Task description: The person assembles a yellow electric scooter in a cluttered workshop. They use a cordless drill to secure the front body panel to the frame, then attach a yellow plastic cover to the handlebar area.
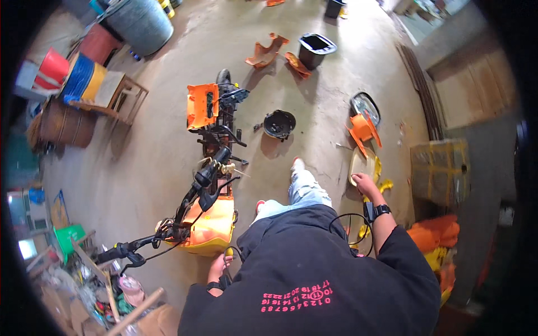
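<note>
Well to the right of the partly stripped orange scooter (206, 177), the right hand (364, 182) curls at the rim of a cream oval piece (361, 163); just beside the scooter's front, the left hand (218, 266) half-closes near something small and yellow (229, 252). Neither grip is certain.

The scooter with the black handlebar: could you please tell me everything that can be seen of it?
The scooter stands, seemingly upright, on the floor at the person's left, partly stripped. A black handlebar with grips and levers slants across it. Beyond, dark frame parts lie exposed, with a plastic-looking orange panel beside them and a dark tyre at the far end. The nearer orange-and-yellow shell is close to the left hand; contact is unclear.
</note>
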The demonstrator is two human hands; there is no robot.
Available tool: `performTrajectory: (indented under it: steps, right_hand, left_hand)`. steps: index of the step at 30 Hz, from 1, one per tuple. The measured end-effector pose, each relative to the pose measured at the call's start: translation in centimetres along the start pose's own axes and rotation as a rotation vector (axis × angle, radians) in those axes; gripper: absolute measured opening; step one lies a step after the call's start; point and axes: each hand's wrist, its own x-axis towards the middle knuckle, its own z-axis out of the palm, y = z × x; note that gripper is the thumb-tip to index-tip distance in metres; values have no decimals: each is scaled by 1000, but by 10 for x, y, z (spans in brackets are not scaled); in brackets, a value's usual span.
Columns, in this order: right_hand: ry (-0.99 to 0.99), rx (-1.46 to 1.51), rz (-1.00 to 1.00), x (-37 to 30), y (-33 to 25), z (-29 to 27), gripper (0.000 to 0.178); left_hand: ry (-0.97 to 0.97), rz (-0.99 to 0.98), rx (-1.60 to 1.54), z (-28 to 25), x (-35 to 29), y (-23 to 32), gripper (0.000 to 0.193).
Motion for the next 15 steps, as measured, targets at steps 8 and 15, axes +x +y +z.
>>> performTrajectory:
  steps: [8, 15]
  right_hand:
    - [-328, -525, -208, 309, 45, -36, 37]
    - [-459, -549, -155, 449, -46, -44, 34]
  left_hand:
    - [310, -67, -123, 132, 43, -8, 30]
    - [175, 220, 247, 336, 79, 81, 29]
